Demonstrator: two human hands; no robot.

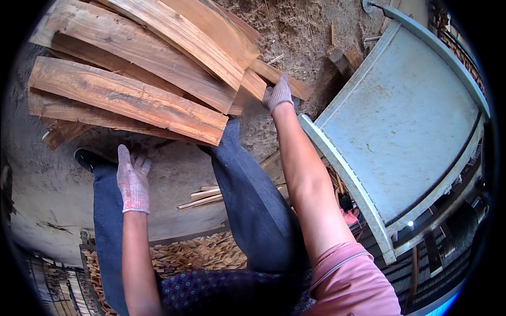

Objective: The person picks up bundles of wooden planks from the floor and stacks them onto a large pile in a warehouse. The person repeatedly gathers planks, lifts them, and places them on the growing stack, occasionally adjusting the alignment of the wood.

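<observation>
Rough-sawn wooden boards (132, 97) lie fanned out in a stack across the upper left, some with bark-coloured streaks. At the right end of the stack, my right hand (278, 95), in a pale knit glove, closes around the end of a wooden board (253, 84); its fingertips are partly hidden. Another board end (292, 88) sticks out just beyond that hand. Below the near boards, my left hand (134, 181), gloved too, is open with fingers stretched out. It holds nothing and hangs over the floor beside my left leg.
A large grey-blue metal panel with raised rims (400, 126) stands close to my right arm. Thin wood strips (203, 196) lie on the dusty floor between my legs. Behind me is a heap of small wood pieces (197, 255). Sawdust and offcuts (342, 60) lie at the far side.
</observation>
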